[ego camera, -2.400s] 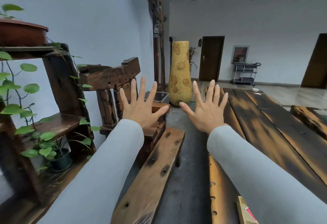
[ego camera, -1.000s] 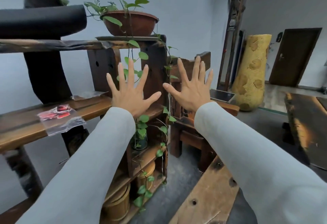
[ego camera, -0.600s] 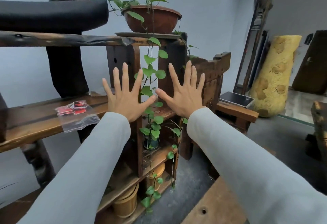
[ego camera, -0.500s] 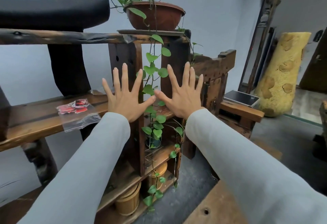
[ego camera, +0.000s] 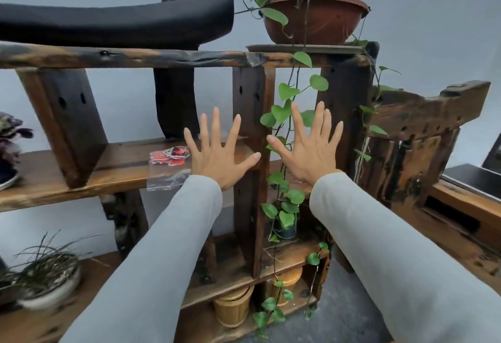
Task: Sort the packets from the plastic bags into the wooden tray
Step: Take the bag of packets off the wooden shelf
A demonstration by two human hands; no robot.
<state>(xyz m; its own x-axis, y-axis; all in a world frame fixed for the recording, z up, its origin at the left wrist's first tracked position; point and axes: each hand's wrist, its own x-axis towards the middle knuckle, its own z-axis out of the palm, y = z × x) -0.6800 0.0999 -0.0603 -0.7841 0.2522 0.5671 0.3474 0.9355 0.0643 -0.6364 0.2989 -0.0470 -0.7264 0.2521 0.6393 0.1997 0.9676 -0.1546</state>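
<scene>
Plastic bag (ego camera: 166,176) flat on shelf (ego camera: 122,165), long axis front-to-back, red packets (ego camera: 169,155) rearward

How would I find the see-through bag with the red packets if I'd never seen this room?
Find the big dark wooden shelf unit with the brown plant pot on top. On its middle plank, just left of the person's open left hand, lies a clear plastic bag. It is the only thing there with bright red packets inside.

Pale grey wall (ego camera: 433,17), dark rustic wooden shelving (ego camera: 122,56), grey floor (ego camera: 341,313)
</scene>
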